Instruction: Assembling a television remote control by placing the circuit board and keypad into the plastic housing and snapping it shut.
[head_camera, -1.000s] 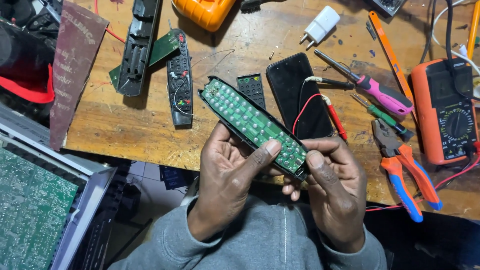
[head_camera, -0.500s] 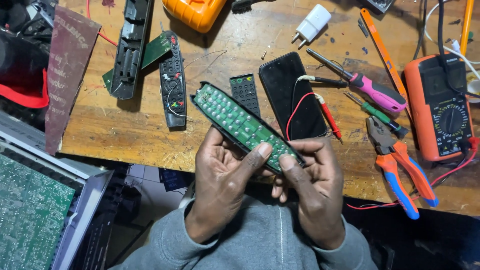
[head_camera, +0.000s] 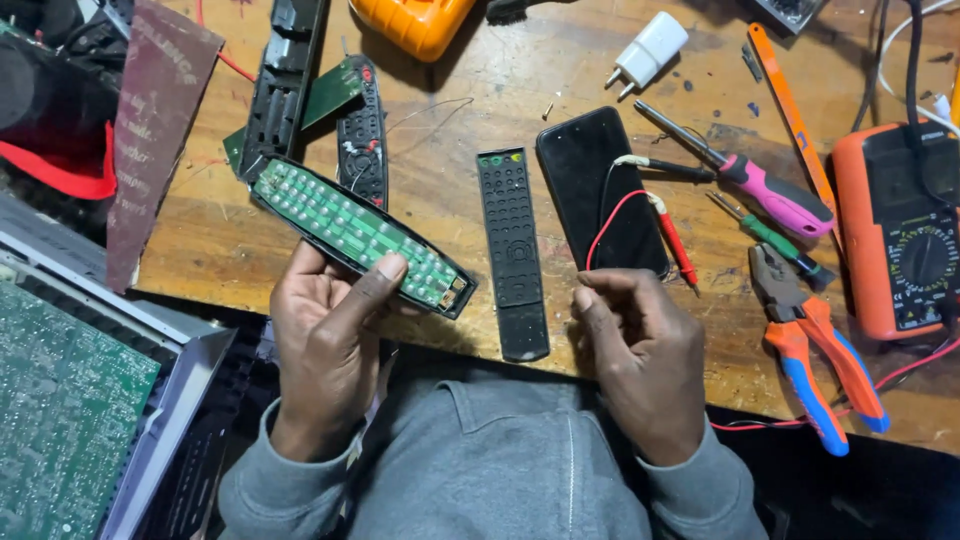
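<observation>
The left hand (head_camera: 325, 350) grips an opened remote control (head_camera: 360, 235), green circuit board facing up, thumb pressed across its near end. The right hand (head_camera: 640, 355) holds nothing, its fingers loosely curled over the surface (head_camera: 440, 190). Between the hands lies a black rubber keypad (head_camera: 512, 250), with a dark phone (head_camera: 600, 190) just beyond the right hand.

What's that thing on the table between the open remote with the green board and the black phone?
A long black rubber keypad lies flat on the wood between the opened remote and the phone, as the head view shows.
</observation>
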